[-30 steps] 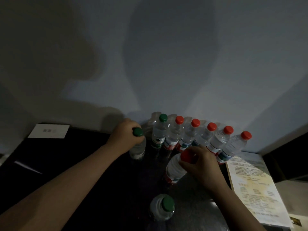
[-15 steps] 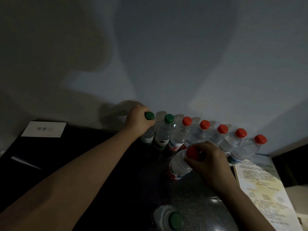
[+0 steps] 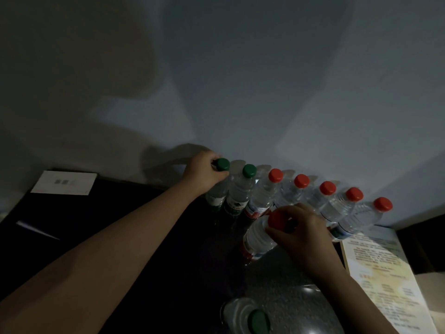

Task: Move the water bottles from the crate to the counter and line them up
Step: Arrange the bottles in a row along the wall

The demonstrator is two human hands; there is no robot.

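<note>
Item inspected: the row of bottles [image 3: 301,181]. It stands upright on the dark table [image 3: 125,220], packed side by side against the wall [image 3: 240,92]. I count seven in it, with two green caps at the left end and five red caps running to the right.

My left hand [image 3: 203,174] holds the end bottle [image 3: 216,194], the leftmost green-capped one. My fingers [image 3: 220,174] are curled round its neck just under the cap, and it touches its green neighbour. In my judgement this grip from the top is meant to seat it flush in the line.

My right hand [image 3: 304,227] holds a red-capped bottle [image 3: 257,237] in front of the row and apart from it, the fingers clamped over its cap. Its base seems to rest on the table, though the light is too poor to be sure. It has no place in the line yet.

A loose green-capped bottle [image 3: 243,314] stands close to me at the bottom edge, untouched and also waiting.

The crate is not in view, so I cannot say what remains in it.

A printed sheet [image 3: 385,273] lies just beside the last red cap and blocks that end. A white card [image 3: 65,182] lies well apart on the far left. I judge the line can only grow leftward.
</note>
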